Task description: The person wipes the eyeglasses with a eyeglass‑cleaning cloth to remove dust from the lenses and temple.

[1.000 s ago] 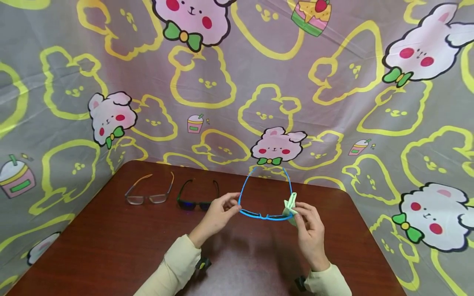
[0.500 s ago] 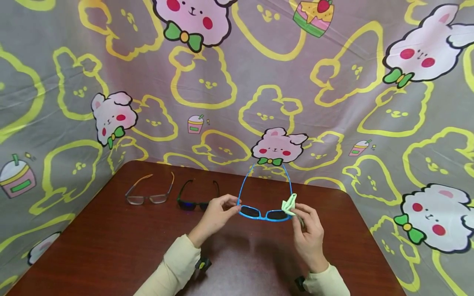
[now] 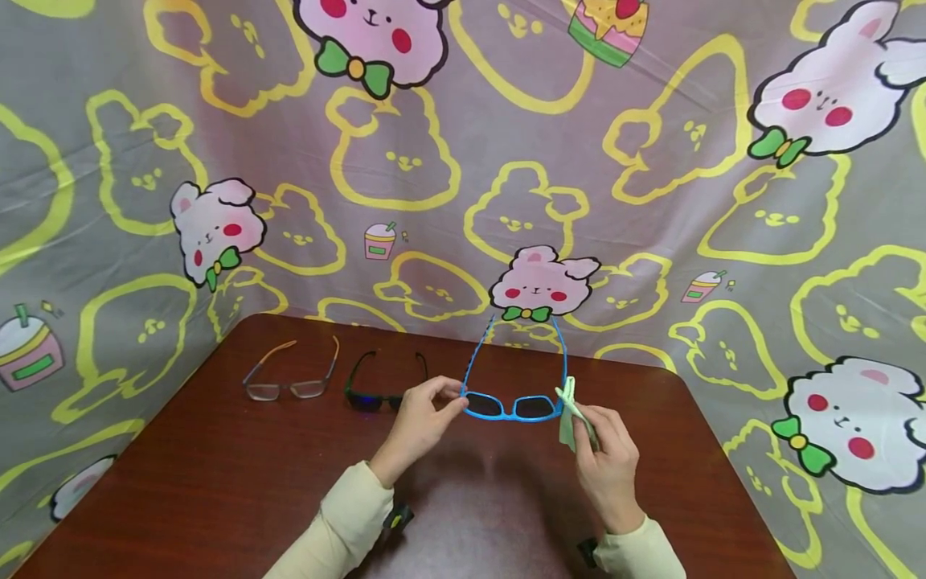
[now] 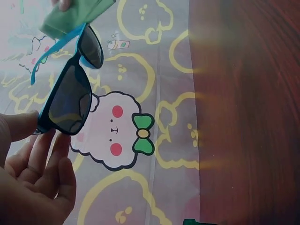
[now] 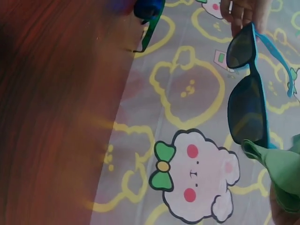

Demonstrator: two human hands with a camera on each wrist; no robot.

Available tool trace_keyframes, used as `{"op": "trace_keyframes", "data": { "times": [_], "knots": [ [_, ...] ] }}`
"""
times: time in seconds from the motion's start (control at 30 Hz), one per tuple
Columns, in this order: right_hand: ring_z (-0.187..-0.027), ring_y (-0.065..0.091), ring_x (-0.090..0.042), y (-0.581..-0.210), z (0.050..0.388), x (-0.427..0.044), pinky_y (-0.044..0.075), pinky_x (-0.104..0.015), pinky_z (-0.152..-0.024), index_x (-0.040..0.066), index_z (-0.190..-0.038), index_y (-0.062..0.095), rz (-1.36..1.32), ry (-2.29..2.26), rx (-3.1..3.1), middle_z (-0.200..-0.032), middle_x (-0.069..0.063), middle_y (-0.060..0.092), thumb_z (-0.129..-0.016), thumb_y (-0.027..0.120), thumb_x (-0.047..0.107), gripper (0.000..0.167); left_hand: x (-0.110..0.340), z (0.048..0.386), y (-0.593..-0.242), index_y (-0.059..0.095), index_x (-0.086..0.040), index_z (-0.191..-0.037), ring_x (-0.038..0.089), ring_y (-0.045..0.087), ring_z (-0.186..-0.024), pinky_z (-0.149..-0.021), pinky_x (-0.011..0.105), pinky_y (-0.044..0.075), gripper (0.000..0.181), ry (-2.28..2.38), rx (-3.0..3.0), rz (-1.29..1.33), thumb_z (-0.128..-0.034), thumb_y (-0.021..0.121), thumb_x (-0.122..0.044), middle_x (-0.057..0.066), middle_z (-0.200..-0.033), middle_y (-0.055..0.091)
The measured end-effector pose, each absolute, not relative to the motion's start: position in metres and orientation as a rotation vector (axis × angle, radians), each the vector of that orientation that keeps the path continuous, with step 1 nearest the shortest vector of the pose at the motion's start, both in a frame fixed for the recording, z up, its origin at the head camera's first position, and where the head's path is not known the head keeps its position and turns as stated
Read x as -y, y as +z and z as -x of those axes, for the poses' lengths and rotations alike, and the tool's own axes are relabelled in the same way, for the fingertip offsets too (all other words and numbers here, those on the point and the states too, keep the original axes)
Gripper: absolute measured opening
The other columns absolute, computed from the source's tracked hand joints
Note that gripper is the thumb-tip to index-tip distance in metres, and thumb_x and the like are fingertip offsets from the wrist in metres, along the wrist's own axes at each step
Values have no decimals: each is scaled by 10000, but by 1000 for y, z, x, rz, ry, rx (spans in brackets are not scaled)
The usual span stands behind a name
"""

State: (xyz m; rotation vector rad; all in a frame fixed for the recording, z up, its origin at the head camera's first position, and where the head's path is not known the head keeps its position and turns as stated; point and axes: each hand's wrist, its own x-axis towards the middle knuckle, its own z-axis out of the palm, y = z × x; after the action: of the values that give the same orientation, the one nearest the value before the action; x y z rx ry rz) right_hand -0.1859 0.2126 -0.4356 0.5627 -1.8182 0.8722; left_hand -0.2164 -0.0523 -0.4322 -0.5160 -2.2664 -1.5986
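Note:
Blue-framed sunglasses (image 3: 509, 416) with dark lenses are held above the table, temples unfolded and pointing away. My left hand (image 3: 422, 422) pinches their left corner between thumb and fingers, as the left wrist view shows, with the lenses (image 4: 71, 101) in sight. In my right hand (image 3: 610, 466) is a folded light-green cleaning cloth (image 3: 567, 433), pinched at the sunglasses' right corner. From the right wrist, the cloth (image 5: 283, 171) touches the corner by the near lens (image 5: 246, 112) and hides the hinge there. Most of the right hand's fingers are out of that view.
Clear-lens eyeglasses (image 3: 307, 390) with orange-tipped temples lie unfolded at the table's left. Beside them are dark sunglasses (image 3: 370, 400), partly behind my left hand. The brown table (image 3: 217, 490) ends at a patterned fabric backdrop (image 3: 434, 185) behind and at both sides.
The blue sunglasses have tilted so their dark lenses show, and have risen slightly. The cloth has shifted off the right lens to the frame's outer corner. My left hand keeps its hold.

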Motion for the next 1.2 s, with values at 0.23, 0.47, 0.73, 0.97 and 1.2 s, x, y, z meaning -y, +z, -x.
{"op": "trace_keyframes", "data": {
  "times": [0.23, 0.47, 0.73, 0.97, 1.2],
  "knots": [
    [-607, 555, -164, -435, 184, -208, 453, -254, -510, 24, -1001, 722, -603, 617, 1899, -836, -99, 578, -867, 566, 106, 222, 47, 210, -430, 688, -92, -1000, 84, 613, -816, -713, 308, 493, 184, -1514, 2275, 496, -836, 733, -161, -76, -862, 660],
    [-631, 562, -194, -432, 181, -198, 470, -323, -514, -5, -995, 713, -652, 502, 1970, -839, -113, 554, -865, 547, 78, 227, 39, 206, -429, 687, -113, -989, 79, 615, -811, -681, 277, 467, 175, -1412, 2267, 520, -831, 738, -169, -65, -862, 662],
    [-801, 532, -351, -435, 180, -190, 432, -454, -657, -8, -908, 710, -682, 401, 2020, -931, -149, 624, -733, 586, 0, 215, 32, 203, -429, 686, -106, -971, 57, 611, -779, -676, 265, 472, 181, -1376, 2230, 540, -810, 756, -154, -64, -836, 666],
    [-906, 583, -339, -436, 180, -186, 428, -475, -693, -10, -957, 685, -705, 323, 2046, -958, -130, 681, -955, 423, 138, 301, 30, 203, -428, 689, -116, -949, 44, 610, -773, -696, 277, 479, 165, -1373, 2181, 538, -807, 761, -157, -77, -833, 664],
    [-898, 598, -330, -436, 179, -185, 428, -472, -737, -9, -998, 665, -792, 275, 2047, -948, -105, 685, -1001, 358, 174, 358, 30, 201, -425, 690, -128, -940, 49, 607, -771, -711, 294, 471, 152, -1388, 2148, 493, -807, 759, -149, -87, -826, 658]
  ]
}}
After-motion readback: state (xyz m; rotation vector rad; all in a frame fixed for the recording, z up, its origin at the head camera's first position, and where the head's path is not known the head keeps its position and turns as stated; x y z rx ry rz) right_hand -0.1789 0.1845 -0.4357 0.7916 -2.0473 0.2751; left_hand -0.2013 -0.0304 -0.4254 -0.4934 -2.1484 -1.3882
